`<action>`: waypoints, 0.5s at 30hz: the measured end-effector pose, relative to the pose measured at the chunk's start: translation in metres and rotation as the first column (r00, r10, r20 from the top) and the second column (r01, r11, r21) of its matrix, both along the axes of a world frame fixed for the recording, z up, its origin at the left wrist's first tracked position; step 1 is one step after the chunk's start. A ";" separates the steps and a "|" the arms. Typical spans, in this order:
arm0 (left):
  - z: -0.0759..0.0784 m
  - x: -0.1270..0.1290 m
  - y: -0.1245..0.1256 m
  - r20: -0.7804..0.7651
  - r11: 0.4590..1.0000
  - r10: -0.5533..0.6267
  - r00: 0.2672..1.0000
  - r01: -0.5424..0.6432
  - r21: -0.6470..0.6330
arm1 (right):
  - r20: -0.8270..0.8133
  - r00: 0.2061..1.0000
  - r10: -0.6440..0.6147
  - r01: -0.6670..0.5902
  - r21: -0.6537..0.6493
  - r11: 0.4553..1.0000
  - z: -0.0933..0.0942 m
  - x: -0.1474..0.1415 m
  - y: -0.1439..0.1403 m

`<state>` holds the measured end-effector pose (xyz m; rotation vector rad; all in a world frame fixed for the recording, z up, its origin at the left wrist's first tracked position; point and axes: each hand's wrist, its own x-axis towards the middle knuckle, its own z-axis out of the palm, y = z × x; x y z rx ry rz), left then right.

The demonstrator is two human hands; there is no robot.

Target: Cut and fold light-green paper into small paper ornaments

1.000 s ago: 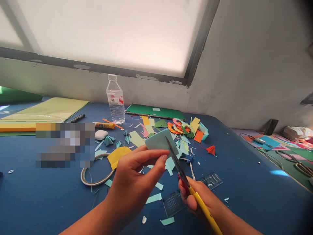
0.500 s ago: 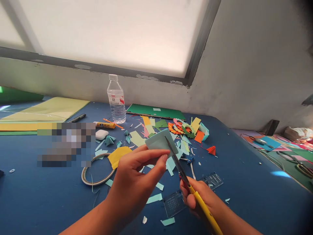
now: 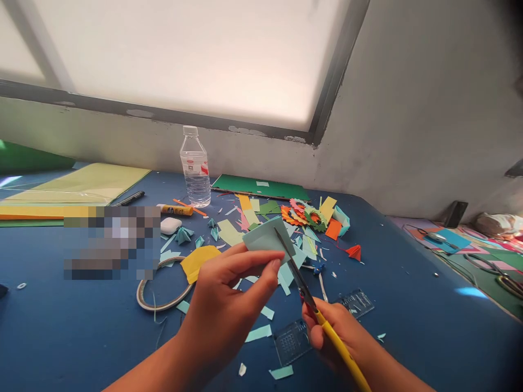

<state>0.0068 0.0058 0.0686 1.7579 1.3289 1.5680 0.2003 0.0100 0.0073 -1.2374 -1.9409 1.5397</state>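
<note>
My left hand (image 3: 229, 302) pinches a small light-teal piece of paper (image 3: 263, 238) between thumb and fingers and holds it up above the blue table (image 3: 61, 326). My right hand (image 3: 339, 335) grips yellow-handled scissors (image 3: 310, 305). Their dark blades point up and to the left, and they cross the paper's right edge. Both hands are in the lower middle of the head view.
Coloured paper scraps and small folded shapes (image 3: 286, 223) litter the table's middle. A water bottle (image 3: 195, 166), a glue stick (image 3: 175, 209), a green board (image 3: 261, 187), a tape loop (image 3: 157, 296) and a clear ruler (image 3: 318, 324) lie around. Paper sheets (image 3: 77, 188) are stacked at left; another scissors (image 3: 496, 275) lies at right.
The scissor blades have slid slightly further left into the teal paper. Both hands stay in nearly the same place, and the view has shifted a little.
</note>
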 end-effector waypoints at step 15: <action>0.001 -0.001 -0.001 0.148 0.993 -0.033 0.988 0.050 -0.110 | -0.092 0.994 -0.053 0.045 -0.083 0.996 -0.004 -0.003 -0.001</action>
